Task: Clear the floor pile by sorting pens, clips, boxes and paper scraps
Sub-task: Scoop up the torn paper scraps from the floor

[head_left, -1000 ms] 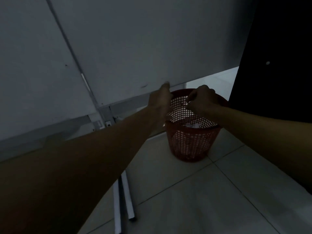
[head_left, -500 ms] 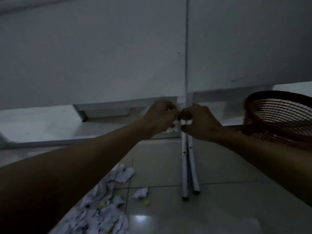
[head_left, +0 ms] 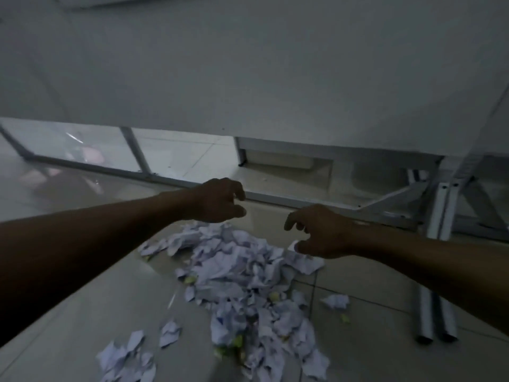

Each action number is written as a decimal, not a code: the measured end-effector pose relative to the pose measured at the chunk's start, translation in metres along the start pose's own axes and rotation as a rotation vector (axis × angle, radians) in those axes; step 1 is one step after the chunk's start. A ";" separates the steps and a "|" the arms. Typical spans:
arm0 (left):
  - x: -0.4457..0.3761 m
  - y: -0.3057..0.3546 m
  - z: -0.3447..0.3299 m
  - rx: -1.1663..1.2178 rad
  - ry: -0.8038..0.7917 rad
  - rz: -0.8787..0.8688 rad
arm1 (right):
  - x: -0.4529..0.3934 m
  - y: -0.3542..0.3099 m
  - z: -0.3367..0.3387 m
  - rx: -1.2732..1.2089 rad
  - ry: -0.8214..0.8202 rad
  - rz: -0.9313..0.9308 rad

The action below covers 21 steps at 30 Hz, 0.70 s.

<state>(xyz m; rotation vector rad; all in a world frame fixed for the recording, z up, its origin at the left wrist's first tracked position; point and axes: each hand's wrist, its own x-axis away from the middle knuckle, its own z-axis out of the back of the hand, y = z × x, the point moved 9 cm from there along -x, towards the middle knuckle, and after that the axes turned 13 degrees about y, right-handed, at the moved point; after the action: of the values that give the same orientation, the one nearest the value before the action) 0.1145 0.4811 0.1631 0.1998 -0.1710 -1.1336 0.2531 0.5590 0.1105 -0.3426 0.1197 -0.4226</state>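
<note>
Parted since before, both hands [head_left: 220, 201] [head_left: 321, 232] hover loosely spread, seemingly empty, above the paper pile [head_left: 242, 274] running near-to-far.

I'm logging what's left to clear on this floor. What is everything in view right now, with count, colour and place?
crumpled paper scraps: one big pile plus loose strays, white, on the floor in the middle and toward the near left.
small bits: a few, yellow-green, scattered among the paper; too small to identify.
metal tubes: two, silver-grey, side by side on the floor at right.
panel: one, white, filling the top, raised off the floor.
metal frame: grey, under the panel at right.
tiled floor: pale, glossy.
left hand: over the pile's far edge, fingers loosely curled, empty.
right hand: over the pile's right edge, empty.
</note>
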 end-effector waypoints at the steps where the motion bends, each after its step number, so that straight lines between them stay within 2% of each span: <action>1: 0.005 -0.024 0.001 -0.055 -0.016 0.019 | -0.004 -0.014 -0.012 0.015 -0.043 0.014; 6: 0.024 -0.148 -0.016 -0.119 -0.077 0.172 | -0.022 -0.072 -0.077 0.057 -0.192 0.081; 11: 0.039 -0.258 -0.066 -0.033 -0.026 0.327 | -0.038 -0.096 -0.117 0.157 -0.209 0.128; 15: 0.040 -0.336 -0.101 0.052 0.137 0.497 | -0.067 -0.102 -0.135 0.095 -0.050 0.005; 18: 0.046 -0.365 -0.127 0.081 0.238 0.616 | -0.077 -0.110 -0.147 0.059 0.082 -0.054; 21: 0.038 -0.370 -0.154 0.009 0.249 0.505 | -0.088 -0.127 -0.150 0.040 0.248 -0.009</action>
<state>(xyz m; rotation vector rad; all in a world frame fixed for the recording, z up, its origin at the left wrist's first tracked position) -0.1586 0.3061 -0.0754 0.2849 -0.0016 -0.5989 0.0970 0.4423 0.0179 -0.2505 0.3511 -0.4744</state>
